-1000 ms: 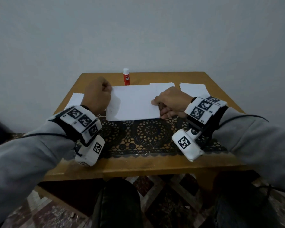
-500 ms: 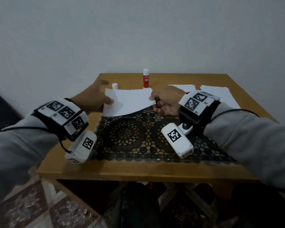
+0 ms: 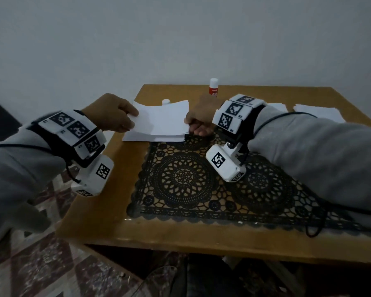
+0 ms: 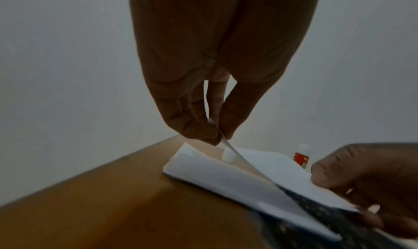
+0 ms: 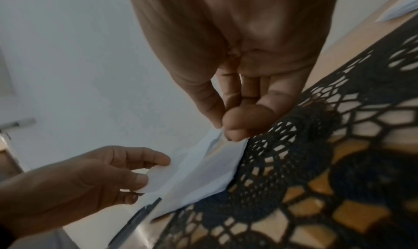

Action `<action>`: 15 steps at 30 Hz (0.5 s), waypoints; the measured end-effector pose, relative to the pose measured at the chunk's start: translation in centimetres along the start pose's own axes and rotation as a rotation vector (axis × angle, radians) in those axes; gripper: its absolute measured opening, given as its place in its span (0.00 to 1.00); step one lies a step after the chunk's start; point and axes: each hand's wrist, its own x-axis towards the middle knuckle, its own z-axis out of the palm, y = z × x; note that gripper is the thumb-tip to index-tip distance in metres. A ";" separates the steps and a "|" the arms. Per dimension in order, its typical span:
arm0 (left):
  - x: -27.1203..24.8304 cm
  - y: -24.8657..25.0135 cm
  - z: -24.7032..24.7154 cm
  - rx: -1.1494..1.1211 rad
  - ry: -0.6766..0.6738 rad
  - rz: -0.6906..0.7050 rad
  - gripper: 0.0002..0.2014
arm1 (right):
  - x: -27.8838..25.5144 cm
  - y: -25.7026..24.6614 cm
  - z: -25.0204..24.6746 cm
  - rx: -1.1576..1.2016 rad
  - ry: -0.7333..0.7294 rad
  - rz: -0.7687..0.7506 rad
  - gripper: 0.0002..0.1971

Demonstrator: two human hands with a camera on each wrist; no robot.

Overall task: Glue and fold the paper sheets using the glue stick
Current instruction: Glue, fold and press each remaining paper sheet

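A white folded paper sheet (image 3: 163, 120) hangs just above a stack of folded white sheets (image 3: 154, 138) at the table's left side. My left hand (image 3: 130, 117) pinches the sheet's left edge between thumb and fingers (image 4: 199, 131). My right hand (image 3: 196, 125) pinches its right edge (image 5: 228, 133). The red glue stick (image 3: 213, 87) with a white top stands upright at the far edge, behind my right hand. Its white cap (image 3: 165, 101) stands on the table behind the sheet.
A black lace mat (image 3: 201, 181) covers the middle of the wooden table (image 3: 99, 211). More white sheets (image 3: 317, 113) lie at the far right. A plain wall stands close behind the table. Patterned floor shows at the left.
Both hands have lifted the folded sheet off the lace mat and carried it left, over the stack at the table's left side. The view has swung left.
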 end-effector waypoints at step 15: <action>1.1 -1.4 1.2 0.554 -0.055 0.107 0.13 | -0.2 0.9 -0.3 -0.167 0.067 -0.056 0.08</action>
